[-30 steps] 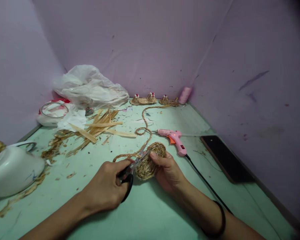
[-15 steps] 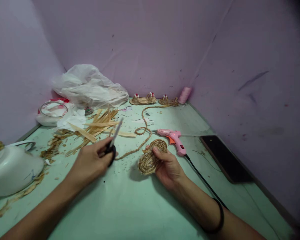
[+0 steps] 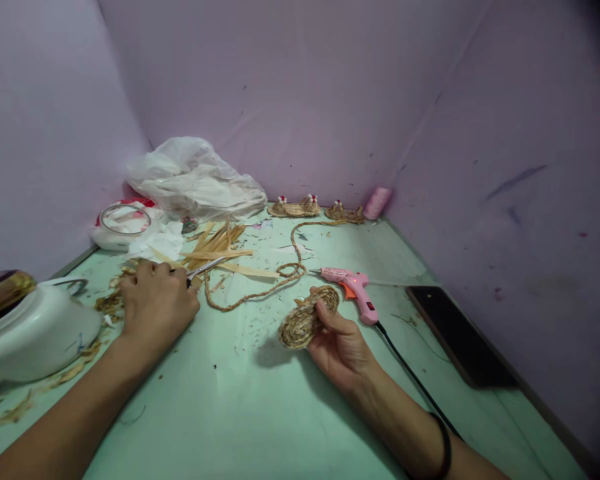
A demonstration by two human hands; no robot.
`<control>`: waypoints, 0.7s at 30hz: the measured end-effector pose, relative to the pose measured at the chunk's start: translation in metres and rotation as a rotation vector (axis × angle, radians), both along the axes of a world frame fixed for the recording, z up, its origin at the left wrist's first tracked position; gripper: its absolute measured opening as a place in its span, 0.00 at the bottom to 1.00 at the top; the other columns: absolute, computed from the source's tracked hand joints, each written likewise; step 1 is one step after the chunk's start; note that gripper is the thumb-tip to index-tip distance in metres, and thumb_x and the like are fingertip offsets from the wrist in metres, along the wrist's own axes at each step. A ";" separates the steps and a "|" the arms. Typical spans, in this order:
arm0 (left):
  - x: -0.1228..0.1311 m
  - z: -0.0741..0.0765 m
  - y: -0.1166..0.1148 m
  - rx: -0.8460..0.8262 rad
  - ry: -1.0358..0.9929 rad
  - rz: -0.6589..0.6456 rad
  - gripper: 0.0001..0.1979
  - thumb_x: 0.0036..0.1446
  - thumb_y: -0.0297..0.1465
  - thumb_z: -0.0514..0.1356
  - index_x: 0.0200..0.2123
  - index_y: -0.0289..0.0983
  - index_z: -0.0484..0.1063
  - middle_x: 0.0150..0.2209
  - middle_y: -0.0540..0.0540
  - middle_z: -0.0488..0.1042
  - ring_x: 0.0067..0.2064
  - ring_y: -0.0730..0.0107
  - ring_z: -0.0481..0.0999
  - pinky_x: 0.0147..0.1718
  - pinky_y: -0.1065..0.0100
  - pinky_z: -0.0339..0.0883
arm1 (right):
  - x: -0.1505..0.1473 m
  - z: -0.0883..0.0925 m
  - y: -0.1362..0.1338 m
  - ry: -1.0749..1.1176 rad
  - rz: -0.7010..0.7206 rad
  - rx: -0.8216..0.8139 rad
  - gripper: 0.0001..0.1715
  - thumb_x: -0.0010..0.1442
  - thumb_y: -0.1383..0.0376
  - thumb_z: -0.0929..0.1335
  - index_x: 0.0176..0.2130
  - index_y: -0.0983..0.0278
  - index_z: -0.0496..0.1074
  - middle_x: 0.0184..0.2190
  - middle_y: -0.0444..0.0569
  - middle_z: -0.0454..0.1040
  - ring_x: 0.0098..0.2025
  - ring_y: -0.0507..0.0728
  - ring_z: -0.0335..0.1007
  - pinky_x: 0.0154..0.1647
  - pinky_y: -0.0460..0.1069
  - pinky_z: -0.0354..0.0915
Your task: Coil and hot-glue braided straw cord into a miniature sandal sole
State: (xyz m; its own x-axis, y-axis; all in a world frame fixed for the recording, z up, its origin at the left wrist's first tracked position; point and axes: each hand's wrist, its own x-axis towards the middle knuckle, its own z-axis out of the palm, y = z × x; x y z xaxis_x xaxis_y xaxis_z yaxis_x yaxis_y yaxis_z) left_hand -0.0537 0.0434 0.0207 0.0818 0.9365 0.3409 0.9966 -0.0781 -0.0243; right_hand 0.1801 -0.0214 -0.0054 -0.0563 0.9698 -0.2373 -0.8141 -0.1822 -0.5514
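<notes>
My left hand (image 3: 160, 300) is low over the left part of the green table, fingers curled around a pair of scissors (image 3: 207, 267); the blades point right and the handles are mostly hidden under the hand. In my right hand (image 3: 340, 340) is a coiled, sole-shaped piece of braided straw (image 3: 307, 318), pinched between thumb and fingers and raised a little off the table. A loose braided cord (image 3: 253, 300) curves over the table between the hands, with a small loop in it. Just beyond my right hand lies a pink glue gun (image 3: 350, 287).
Flat straw strips (image 3: 220, 245) lie behind my left hand. At left are a white pot (image 3: 45, 333) and a bowl (image 3: 110, 237). A plastic bag (image 3: 195, 180), small straw sandals (image 3: 295, 209) and a pink thread spool (image 3: 379, 203) stand at the back. A phone (image 3: 460, 337) lies right.
My left hand has moved left and down to the table with the scissors, palm turned down. My right hand still holds the straw piece in much the same place. The view has shifted slightly.
</notes>
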 end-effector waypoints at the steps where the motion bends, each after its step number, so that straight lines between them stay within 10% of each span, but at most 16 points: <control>1: 0.006 0.000 -0.005 0.007 -0.134 -0.047 0.16 0.53 0.38 0.54 0.35 0.33 0.76 0.39 0.32 0.74 0.47 0.41 0.68 0.42 0.48 0.62 | -0.001 0.000 0.000 0.009 -0.010 0.003 0.14 0.39 0.66 0.78 0.29 0.60 0.76 0.28 0.41 0.79 0.31 0.53 0.74 0.42 0.49 0.69; 7: 0.069 -0.006 -0.059 -0.657 -0.975 -0.523 0.17 0.49 0.39 0.59 0.40 0.34 0.72 0.29 0.49 0.74 0.26 0.72 0.68 0.24 0.72 0.63 | -0.010 -0.004 -0.002 0.027 -0.007 0.019 0.15 0.40 0.67 0.78 0.32 0.61 0.75 0.33 0.44 0.80 0.38 0.56 0.74 0.46 0.52 0.68; 13: 0.064 -0.013 -0.056 -0.172 -0.827 -0.501 0.08 0.53 0.30 0.55 0.27 0.34 0.72 0.24 0.49 0.71 0.26 0.71 0.68 0.28 0.71 0.62 | 0.009 0.008 -0.002 -0.420 0.073 0.033 0.23 0.40 0.61 0.77 0.39 0.62 0.75 0.40 0.50 0.77 0.42 0.60 0.73 0.43 0.54 0.67; 18: 0.044 -0.020 -0.047 0.048 -0.654 -0.571 0.08 0.57 0.28 0.53 0.31 0.35 0.72 0.27 0.46 0.72 0.30 0.69 0.71 0.31 0.70 0.64 | 0.064 0.027 0.009 -1.651 -0.289 0.013 0.25 0.47 0.54 0.70 0.44 0.63 0.72 0.46 0.58 0.74 0.47 0.66 0.69 0.45 0.58 0.62; 21: 0.045 -0.025 -0.048 0.060 -0.589 -0.569 0.08 0.56 0.26 0.53 0.31 0.35 0.72 0.27 0.46 0.72 0.30 0.69 0.72 0.30 0.70 0.64 | 0.084 0.028 0.013 -2.135 -0.067 -0.299 0.29 0.53 0.46 0.63 0.41 0.65 0.73 0.37 0.63 0.76 0.42 0.72 0.71 0.36 0.59 0.61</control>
